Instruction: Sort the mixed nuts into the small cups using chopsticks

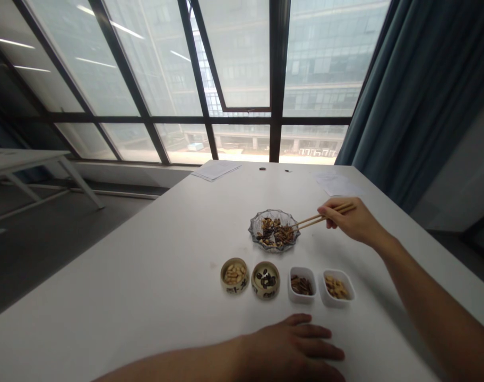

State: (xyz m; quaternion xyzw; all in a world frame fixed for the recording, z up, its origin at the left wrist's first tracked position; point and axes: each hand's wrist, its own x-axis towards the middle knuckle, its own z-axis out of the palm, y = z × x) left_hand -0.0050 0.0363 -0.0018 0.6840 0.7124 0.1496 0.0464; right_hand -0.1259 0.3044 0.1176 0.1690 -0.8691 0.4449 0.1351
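My right hand (347, 217) is closed around a pair of wooden chopsticks (311, 220), whose tips reach into the right side of a scalloped glass dish (255, 233). Dark brown and yellowish dried pieces (271, 225) fill parts of that dish. My left hand (295, 345) lies flat near the front, fingers spread and holding nothing. Just beyond it stands a row of small containers: a round bowl (224, 281) of peanuts (234, 273), a round bowl (255, 284) with dark seeds (267, 278), a white square cup (301, 300) of brown pieces, and another white cup (337, 303) of tan pieces.
All this stands on a white table (166, 276). Paper sheets (216, 170) lie at its far left, more papers (335, 183) at the far right. A small dark disc (262, 168) sits near the back edge. Windows and a blue curtain (401, 106) are behind.
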